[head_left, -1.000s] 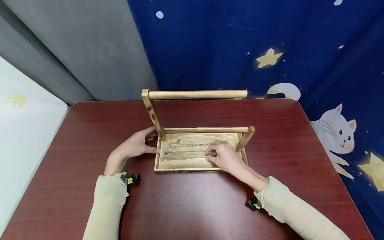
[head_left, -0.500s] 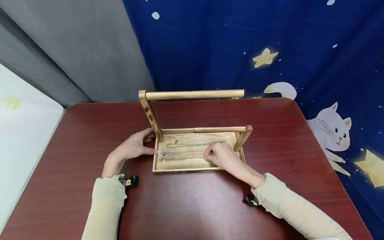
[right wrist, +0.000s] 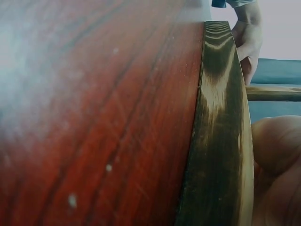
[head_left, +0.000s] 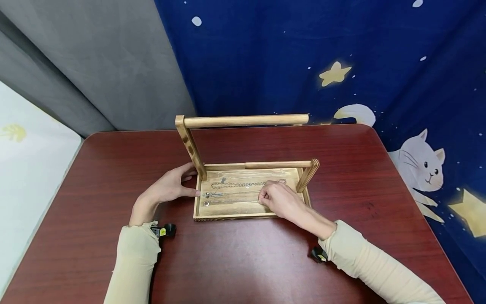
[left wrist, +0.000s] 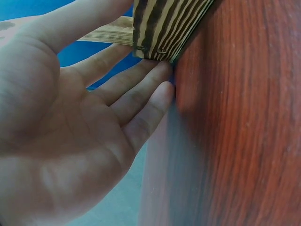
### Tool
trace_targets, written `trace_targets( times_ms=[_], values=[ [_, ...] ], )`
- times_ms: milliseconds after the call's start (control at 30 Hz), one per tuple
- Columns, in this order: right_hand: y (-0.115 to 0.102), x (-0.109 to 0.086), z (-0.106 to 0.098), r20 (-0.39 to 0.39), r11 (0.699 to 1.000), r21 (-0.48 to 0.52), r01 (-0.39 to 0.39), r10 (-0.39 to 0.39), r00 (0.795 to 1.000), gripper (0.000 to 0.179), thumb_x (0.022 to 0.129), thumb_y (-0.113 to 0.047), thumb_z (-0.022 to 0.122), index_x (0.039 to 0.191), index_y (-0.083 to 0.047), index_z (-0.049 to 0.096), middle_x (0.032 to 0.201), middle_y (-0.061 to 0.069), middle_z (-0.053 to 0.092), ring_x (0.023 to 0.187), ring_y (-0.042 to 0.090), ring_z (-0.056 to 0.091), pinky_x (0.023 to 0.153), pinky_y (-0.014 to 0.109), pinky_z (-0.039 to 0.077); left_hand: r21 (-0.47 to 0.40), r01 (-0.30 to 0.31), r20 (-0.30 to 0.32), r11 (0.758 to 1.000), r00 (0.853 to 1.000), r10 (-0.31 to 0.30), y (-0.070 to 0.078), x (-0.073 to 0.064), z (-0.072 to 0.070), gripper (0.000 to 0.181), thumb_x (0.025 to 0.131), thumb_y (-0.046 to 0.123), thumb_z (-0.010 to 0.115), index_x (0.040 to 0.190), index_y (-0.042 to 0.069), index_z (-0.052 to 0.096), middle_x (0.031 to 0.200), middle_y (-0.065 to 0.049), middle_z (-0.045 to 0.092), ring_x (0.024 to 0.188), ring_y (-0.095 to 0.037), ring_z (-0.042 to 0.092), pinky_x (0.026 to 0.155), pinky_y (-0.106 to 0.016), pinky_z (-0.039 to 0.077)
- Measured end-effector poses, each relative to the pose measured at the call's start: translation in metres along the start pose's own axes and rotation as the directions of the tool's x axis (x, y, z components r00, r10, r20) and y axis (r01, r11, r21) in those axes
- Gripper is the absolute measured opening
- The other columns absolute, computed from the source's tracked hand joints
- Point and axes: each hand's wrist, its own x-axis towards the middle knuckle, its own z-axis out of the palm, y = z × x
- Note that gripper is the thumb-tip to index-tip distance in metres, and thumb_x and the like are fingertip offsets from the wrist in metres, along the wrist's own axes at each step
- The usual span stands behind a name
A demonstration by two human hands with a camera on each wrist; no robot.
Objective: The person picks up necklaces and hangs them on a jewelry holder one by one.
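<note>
A wooden jewellery stand [head_left: 235, 217] with a shallow tray base and two raised bars stands on the table. Inside the tray, my right hand [head_left: 282, 198] pinches the end of a thin necklace [head_left: 228, 202], which lies stretched leftward to a small ring-shaped pendant [head_left: 206, 203]. Behind it lie another fine necklace with a pendant [head_left: 212, 195] and a thicker chain [head_left: 231, 185]. My left hand [head_left: 171, 183] rests at the tray's left end, thumb at the rim and straight fingers behind. In the left wrist view its fingertips [left wrist: 162, 92] reach the striped wooden end [left wrist: 164, 28].
A pale fine chain [head_left: 254, 174] lies along the tray's back. The stand's upper bar [head_left: 247, 121] and lower bar [head_left: 279, 164] rise behind the hands, on a left post [head_left: 191, 145] and a short right post [head_left: 308, 175]. The reddish table [head_left: 243, 261] surrounds the stand.
My right thumb and fingertips have drawn together at the thin necklace's end, and its ring pendant sits slightly lower. The left hand stays at the tray's end. The whole view has shifted slightly.
</note>
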Motion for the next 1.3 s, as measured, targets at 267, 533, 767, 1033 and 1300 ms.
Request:
trace_targets(
  times_ms=[267,533,767,1033,1300],
  values=[
    [0.002,-0.003,0.0,-0.018,0.998,-0.004,0.057,-0.057,0.998,0.013,0.091,-0.018,0.073,0.08,-0.02,0.067,0.083,-0.01,0.057,0.074,0.006,0.054,0.07,0.027,0.051,0.005,0.0,-0.001,1.0,1.0,0.0,0.002,0.0,0.0,0.085,0.081,0.01,0.083,0.151,0.003,0.035,0.146,-0.02,0.048,0.137,-0.035,0.044,0.113,-0.05,0.036],
    [0.004,-0.005,-0.002,-0.012,0.997,0.071,0.042,-0.041,0.999,0.008,0.095,-0.018,0.068,0.087,-0.018,0.067,0.087,-0.009,0.063,0.078,0.006,0.057,0.074,0.028,0.054,-0.001,-0.011,0.0,1.0,1.0,0.011,0.0,-0.001,0.001,0.084,0.081,0.01,0.083,0.15,0.003,0.036,0.146,-0.02,0.048,0.137,-0.035,0.044,0.113,-0.051,0.035],
    [0.007,-0.005,-0.005,-0.015,0.983,0.17,0.066,-0.065,0.998,0.007,0.096,-0.016,0.067,0.089,-0.017,0.066,0.081,-0.009,0.069,0.076,0.003,0.062,0.072,0.026,0.054,0.001,-0.019,-0.003,1.0,1.0,0.019,0.0,0.0,0.001,0.084,0.082,0.011,0.083,0.15,0.002,0.036,0.146,-0.022,0.048,0.136,-0.037,0.044,0.112,-0.052,0.036],
    [0.01,-0.005,-0.009,0.001,0.925,0.368,0.096,-0.103,0.995,0.005,0.096,-0.012,0.067,0.092,-0.013,0.069,0.078,-0.004,0.07,0.072,0.008,0.065,0.066,0.023,0.054,-0.01,-0.012,-0.01,1.0,1.0,0.012,0.0,0.0,0.001,0.082,0.08,0.008,0.084,0.148,0.002,0.039,0.144,-0.021,0.05,0.135,-0.036,0.046,0.112,-0.05,0.037],
    [0.008,-0.006,-0.016,0.1,0.818,0.575,0.012,-0.085,0.991,0.013,0.098,-0.006,0.061,0.099,-0.005,0.074,0.086,0.008,0.073,0.08,0.026,0.071,0.071,0.035,0.06,-0.016,-0.024,-0.005,1.0,1.0,0.024,-0.003,0.0,0.0,0.083,0.08,0.01,0.084,0.149,0.002,0.038,0.144,-0.021,0.05,0.134,-0.036,0.046,0.112,-0.049,0.038]
  ],
)
